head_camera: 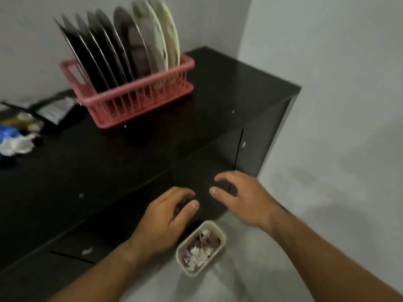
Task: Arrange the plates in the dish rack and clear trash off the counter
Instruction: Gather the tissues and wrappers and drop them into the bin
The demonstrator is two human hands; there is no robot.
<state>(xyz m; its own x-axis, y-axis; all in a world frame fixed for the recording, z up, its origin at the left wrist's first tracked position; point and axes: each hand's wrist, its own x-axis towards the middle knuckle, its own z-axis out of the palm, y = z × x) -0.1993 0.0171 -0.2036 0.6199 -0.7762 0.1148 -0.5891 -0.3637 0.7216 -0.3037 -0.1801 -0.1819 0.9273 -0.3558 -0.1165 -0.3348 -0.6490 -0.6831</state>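
1. Left hand [168, 216], lower centre of the frame: the fingers [183, 191] are loosely curled with the thumb out. They grasp nothing, so the hand is released.
2. Right hand [242, 199], just right of the left hand: the fingers [224, 177] are relaxed and slightly spread. They grasp nothing, so this hand is released too. The 2 hands are near each other but apart.
3. Both hands show against the dark front of the bench [109, 160], touching none of the task's things.
4. A small beige bin [220, 234] sits on the pale floor [327, 192] just below the hands in the frame. It holds white and purplish scraps.
5. The bench top runs from the left edge of the frame to the upper centre, ending at a corner near the wall.
6. A pink dish rack [139, 99] stands on the bench top, upper centre-left of the frame, well apart from both hands.
7. The plates [122, 46] stand on edge in the dish rack in 1 row, leaning left. The dark plates are on the left and the pale plates on the right. Blur prevents an exact count.
8. The trash [19, 136] lies on the bench at the left edge of the frame: white crumpled paper, a blue item and a silver wrapper [54, 110] just left of the dish rack.
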